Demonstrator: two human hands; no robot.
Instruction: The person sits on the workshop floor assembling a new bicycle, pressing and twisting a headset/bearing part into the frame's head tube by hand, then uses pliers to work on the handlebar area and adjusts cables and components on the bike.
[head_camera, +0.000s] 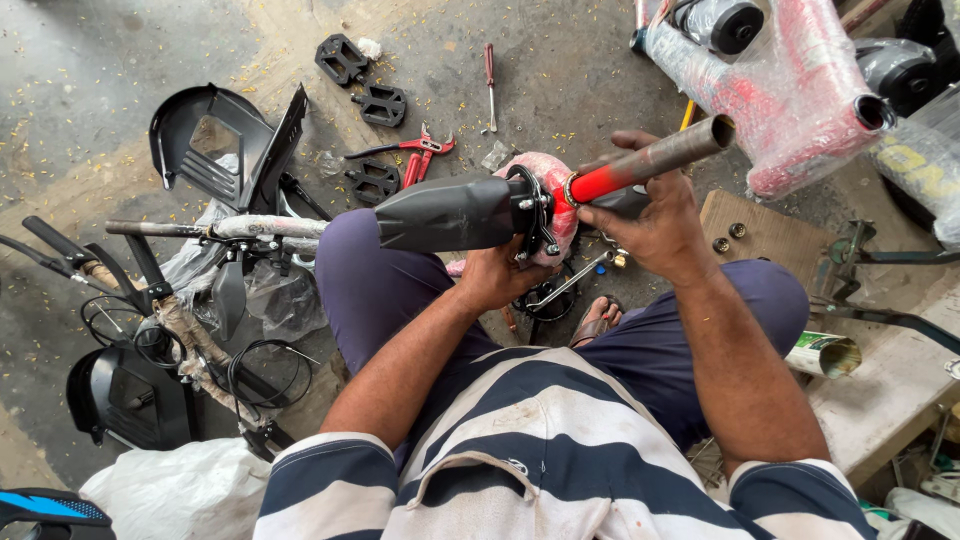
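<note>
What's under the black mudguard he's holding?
Under the black mudguard: the person's left hand supporting it, the lap in purple trousers, and part of a chainring. The floor directly below is covered.

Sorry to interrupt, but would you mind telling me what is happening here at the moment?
A seated person holds a bicycle part over their lap. The left hand supports a black mudguard at its bracket, while the right hand grips a red and grey tube joined to it. On the concrete floor beyond lie red pliers, a screwdriver and black pedals.
</note>
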